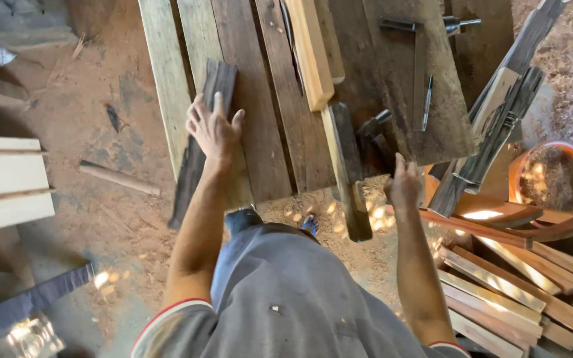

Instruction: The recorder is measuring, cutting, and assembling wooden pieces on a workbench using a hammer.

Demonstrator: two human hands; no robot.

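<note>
My left hand [213,129] lies flat, fingers spread, on a dark narrow wooden board [201,142] that rests on the plank workbench [273,119] and overhangs its near edge. My right hand [402,184] is at the bench's near edge, fingers curled, next to a hammer [374,127] and a long dark stick [346,169] that juts off the bench. Whether the right hand grips anything I cannot tell. A pale wood block [310,50] lies further back on the bench.
A pen [427,103] and a metal square [419,40] lie on a dark panel at the back right. A pile of cut slats [518,278] fills the right floor beside an orange bucket [552,176]. Pale boards [4,182] sit left; a stick [119,178] lies on the sawdust floor.
</note>
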